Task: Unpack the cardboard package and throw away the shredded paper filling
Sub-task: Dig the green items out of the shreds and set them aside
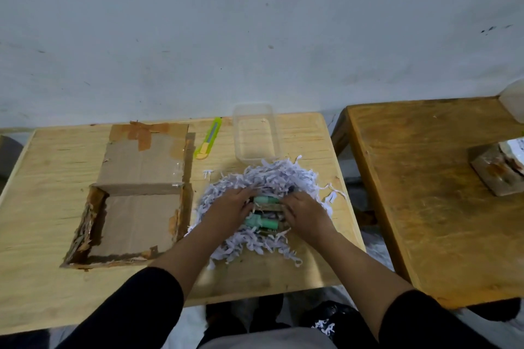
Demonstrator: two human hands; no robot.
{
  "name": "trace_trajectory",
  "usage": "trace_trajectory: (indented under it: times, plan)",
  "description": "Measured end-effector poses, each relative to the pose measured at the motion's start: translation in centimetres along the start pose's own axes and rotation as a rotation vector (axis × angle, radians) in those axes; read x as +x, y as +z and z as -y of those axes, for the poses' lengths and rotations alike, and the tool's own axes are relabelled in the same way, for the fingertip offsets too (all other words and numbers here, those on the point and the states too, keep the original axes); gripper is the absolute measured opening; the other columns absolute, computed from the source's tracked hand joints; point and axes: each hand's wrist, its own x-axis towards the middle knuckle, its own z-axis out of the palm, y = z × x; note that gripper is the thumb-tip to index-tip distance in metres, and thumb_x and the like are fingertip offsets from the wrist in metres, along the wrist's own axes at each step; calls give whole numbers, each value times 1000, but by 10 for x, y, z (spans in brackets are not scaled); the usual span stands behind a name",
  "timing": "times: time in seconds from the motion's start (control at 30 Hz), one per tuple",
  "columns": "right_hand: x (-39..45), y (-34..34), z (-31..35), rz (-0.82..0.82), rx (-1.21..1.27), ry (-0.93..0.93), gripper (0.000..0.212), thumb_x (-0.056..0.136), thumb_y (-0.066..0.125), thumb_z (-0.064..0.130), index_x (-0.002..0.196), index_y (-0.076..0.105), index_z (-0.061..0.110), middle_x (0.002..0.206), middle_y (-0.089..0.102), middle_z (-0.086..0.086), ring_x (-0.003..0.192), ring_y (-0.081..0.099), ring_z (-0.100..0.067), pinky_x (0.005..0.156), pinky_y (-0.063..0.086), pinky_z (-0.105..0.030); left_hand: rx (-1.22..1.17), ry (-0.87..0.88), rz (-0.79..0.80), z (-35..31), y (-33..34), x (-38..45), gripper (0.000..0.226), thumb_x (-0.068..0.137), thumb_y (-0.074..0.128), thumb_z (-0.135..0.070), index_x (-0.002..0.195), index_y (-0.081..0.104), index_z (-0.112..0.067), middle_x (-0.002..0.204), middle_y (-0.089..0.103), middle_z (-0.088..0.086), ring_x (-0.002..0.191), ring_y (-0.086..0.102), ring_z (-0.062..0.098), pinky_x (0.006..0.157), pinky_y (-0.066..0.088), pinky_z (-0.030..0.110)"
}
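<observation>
An opened cardboard box [136, 215] lies on the left of the light wooden table [42, 207], its flap folded back and its inside bare. To its right sits a heap of white shredded paper [280, 178]. In the middle of the heap lie mint-green tube-shaped items [262, 222] stacked with brown pieces. My left hand [226, 208] presses against their left ends and my right hand [304, 211] against their right ends, clasping the bundle between them. Part of the bundle is hidden under my fingers.
A yellow-green utility knife [208, 139] lies behind the heap, and a clear plastic tub [255, 133] stands beside it at the table's back edge. A darker wooden table [425, 178] at the right carries a brown block [496, 170]. Shreds lie on a black bag [326, 326] by my knees.
</observation>
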Motion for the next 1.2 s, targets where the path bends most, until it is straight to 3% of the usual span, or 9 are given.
trace_trajectory:
  times: [0.17,0.3,0.53,0.83,1.03,1.2]
  plan:
    - [1,-8,-11,20,-15,39,28,90,47,21,99,64,1,102,62,-19,98,56,-33,78,46,-37,-15,-55,60,1,0,6,34,90,56,-25,123,56,-13,116,60,13,107,53,28,86,42,33]
    - [4,-9,-7,13,21,-11,23,91,49,12,100,65,-2,101,63,-21,95,57,-35,77,45,-36,25,-121,91,-6,6,13,40,89,56,-32,127,53,-17,120,57,12,112,50,27,92,40,33]
    - [8,-10,-10,15,79,7,24,93,47,9,104,66,1,103,64,-20,95,58,-33,79,42,-33,1,-166,130,-6,3,15,34,82,67,-18,113,54,-15,113,58,11,99,52,24,80,40,28]
    - [7,-12,-13,-8,75,19,27,84,50,-3,105,67,3,105,65,-21,96,59,-37,81,47,-38,79,-155,200,-7,5,12,49,81,68,-13,126,49,-15,127,44,13,117,42,30,97,40,38]
    - [1,-14,9,-92,98,-176,20,79,54,7,94,66,0,92,64,-17,85,61,-31,72,49,-32,18,-205,166,-7,10,9,44,78,68,-6,116,48,-15,120,48,14,105,47,31,86,44,40]
    - [0,-1,13,50,95,-163,38,84,59,14,120,57,3,121,58,-18,110,53,-32,92,44,-37,-34,-170,109,-10,10,5,37,76,64,-2,107,49,-15,109,54,14,94,50,28,76,41,32]
